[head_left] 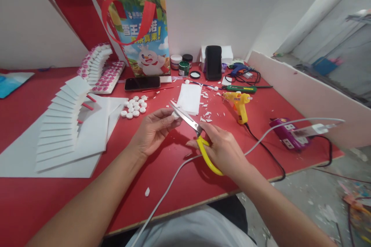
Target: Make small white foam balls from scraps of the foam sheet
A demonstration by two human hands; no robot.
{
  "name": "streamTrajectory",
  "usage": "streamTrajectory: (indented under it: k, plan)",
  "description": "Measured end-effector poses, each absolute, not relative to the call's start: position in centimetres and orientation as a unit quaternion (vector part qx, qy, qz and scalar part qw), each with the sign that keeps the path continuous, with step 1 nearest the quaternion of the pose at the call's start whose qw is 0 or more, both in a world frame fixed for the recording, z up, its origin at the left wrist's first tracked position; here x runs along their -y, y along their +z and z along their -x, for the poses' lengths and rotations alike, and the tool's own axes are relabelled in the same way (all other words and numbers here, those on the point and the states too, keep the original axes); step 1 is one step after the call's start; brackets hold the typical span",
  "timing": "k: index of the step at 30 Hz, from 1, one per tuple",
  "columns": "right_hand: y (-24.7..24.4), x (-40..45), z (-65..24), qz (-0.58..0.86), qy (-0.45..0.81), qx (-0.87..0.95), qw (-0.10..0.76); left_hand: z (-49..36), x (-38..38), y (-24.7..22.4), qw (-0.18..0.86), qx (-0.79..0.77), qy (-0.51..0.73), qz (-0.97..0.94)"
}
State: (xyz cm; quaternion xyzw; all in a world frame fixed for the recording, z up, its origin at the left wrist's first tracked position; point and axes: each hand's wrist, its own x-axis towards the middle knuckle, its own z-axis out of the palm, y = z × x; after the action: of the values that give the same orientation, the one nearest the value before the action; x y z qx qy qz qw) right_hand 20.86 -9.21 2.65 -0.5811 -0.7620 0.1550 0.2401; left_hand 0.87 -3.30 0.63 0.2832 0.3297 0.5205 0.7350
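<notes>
Near the middle of the red table [171, 173], my left hand [155, 129] pinches a small white foam piece [175, 115] between thumb and fingers. My right hand [224, 146] is closed round the yellow handles of a pair of scissors [207, 156]. Their metal blades point up and left and lie against the white piece; whether they cut into it I cannot tell. To the left of my left hand sits a cluster of small round white pieces [135, 105]. White scraps [207, 115] are scattered beyond the scissors, beside a folded white tissue [189, 98].
A yellow glue gun [239, 104] and a purple power strip [290, 133] stand at right. A pale cable [174, 181] crosses the table's front. White stepped boards [58, 123] lie left. Behind are a printed bag [145, 31], a phone [142, 83] and paint jars [183, 68].
</notes>
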Motion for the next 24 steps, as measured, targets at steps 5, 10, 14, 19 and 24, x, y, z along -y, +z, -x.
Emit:
streamTrajectory:
  k: [5, 10, 14, 19, 24]
  plan:
    - [3.5, 7.7, -22.3, 0.678, 0.149, 0.679, 0.239, -0.8, 3.4, 0.9, 0.752, -0.325, 0.505, -0.270]
    - [3.7, 5.4, -23.2, 0.740, 0.035, 0.662, 0.116, -0.6, 3.4, 0.9, 0.743, -0.317, 0.504, -0.305]
    - [3.5, 4.4, -22.5, 0.757, 0.004, 0.652, 0.044, -0.5, 3.3, 0.6, 0.702, -0.324, 0.529, -0.349]
    - [4.9, 4.3, -21.6, 0.737, 0.012, 0.675, -0.017, -0.3, 3.1, 0.5, 0.607, -0.357, 0.561, -0.434]
    - [7.4, 3.4, -19.7, 0.650, 0.080, 0.748, 0.111, 0.3, 2.8, 0.7, 0.455, -0.422, 0.531, -0.577]
